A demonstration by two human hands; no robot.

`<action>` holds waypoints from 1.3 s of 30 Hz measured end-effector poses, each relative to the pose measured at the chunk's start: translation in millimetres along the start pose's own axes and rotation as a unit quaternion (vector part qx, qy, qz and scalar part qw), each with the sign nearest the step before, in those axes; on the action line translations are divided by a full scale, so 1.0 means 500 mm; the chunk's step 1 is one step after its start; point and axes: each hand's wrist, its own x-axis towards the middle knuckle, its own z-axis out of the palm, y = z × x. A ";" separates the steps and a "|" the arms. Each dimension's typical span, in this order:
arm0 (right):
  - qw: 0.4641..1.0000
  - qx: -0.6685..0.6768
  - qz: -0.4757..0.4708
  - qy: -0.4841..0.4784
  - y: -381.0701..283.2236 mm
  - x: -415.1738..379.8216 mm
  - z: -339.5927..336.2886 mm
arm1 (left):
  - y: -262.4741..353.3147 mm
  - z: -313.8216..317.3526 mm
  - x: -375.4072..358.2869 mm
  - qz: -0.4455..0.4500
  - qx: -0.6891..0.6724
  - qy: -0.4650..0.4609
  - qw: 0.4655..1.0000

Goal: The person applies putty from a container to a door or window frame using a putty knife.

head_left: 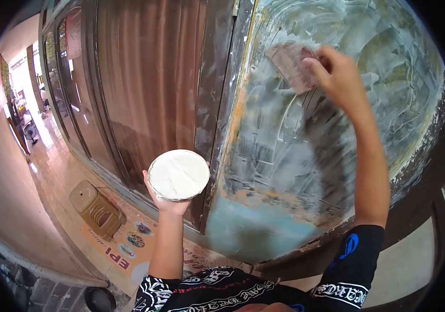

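My right hand (339, 78) pinches a flat, greyish-brown putty scraper (291, 65) near the top of the wall panel. Its broad edge lies on or close to the panel, smeared by motion. White and grey streaks cover the blue-green wall panel (280, 140); its lower strip is plain blue-green. Low in the middle of the view, my left hand (173, 205) supports a round dish of white putty (179, 174) from below. The putty fills it nearly to the rim, and most of my left fingers are hidden underneath.
A dark-framed glass door with a brown curtain (149, 78) stands left of the panel. On the tiled floor, a brown plastic stool (97, 208) rests by a printed banner (123, 249). A dark round pot (99, 299) sits at lower left, and a fan (30, 132) stands farther back.
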 end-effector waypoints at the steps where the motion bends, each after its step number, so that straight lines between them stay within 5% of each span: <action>1: 0.999 0.007 0.028 -0.013 -0.010 -0.007 -0.025 | 0.000 -0.003 -0.006 -0.009 -0.003 -0.020 1.000; 7: 0.958 0.056 -0.063 -0.274 -0.047 -0.239 0.151 | 0.006 -0.089 -0.032 -0.019 0.011 -0.075 0.997; 9: 0.938 0.046 -0.065 -0.338 -0.029 -0.282 0.203 | 0.004 -0.098 -0.053 -0.017 0.004 -0.030 0.999; 12: 0.962 -0.088 -0.078 -0.247 0.034 -0.234 0.181 | 0.004 -0.084 -0.053 -0.028 -0.005 -0.057 0.998; 17: 0.986 -0.159 -0.002 0.039 0.107 -0.016 -0.113 | -0.018 -0.089 -0.064 -0.012 0.016 0.006 1.000; 20: 0.997 -0.041 0.024 0.058 0.178 0.001 -0.194 | -0.039 -0.098 -0.068 -0.013 0.006 0.004 1.000; 22: 0.996 0.068 0.057 -0.004 0.091 -0.044 -0.173 | -0.055 -0.098 -0.071 -0.013 0.001 0.017 1.000; 24: 0.994 0.065 -0.017 -0.081 0.046 -0.129 -0.062 | -0.071 -0.084 -0.076 -0.029 -0.015 -0.002 0.999; 28: 0.944 -0.060 -0.062 -0.319 0.004 -0.282 0.116 | -0.103 -0.078 -0.086 -0.027 -0.005 0.012 1.000; 31: 0.960 -0.108 -0.062 -0.250 0.056 -0.245 0.101 | -0.120 -0.070 -0.096 -0.039 -0.016 -0.008 0.999; 34: 0.979 -0.187 0.012 -0.083 0.107 -0.119 -0.061 | -0.136 -0.067 -0.104 -0.040 -0.008 -0.010 0.999; 35: 0.986 -0.153 -0.057 0.020 0.153 -0.087 -0.118 | -0.141 -0.060 -0.105 -0.039 -0.003 0.011 0.999; 39: 0.987 -0.146 0.066 0.034 0.195 -0.030 -0.262 | -0.153 -0.064 -0.104 -0.029 -0.014 -0.020 0.999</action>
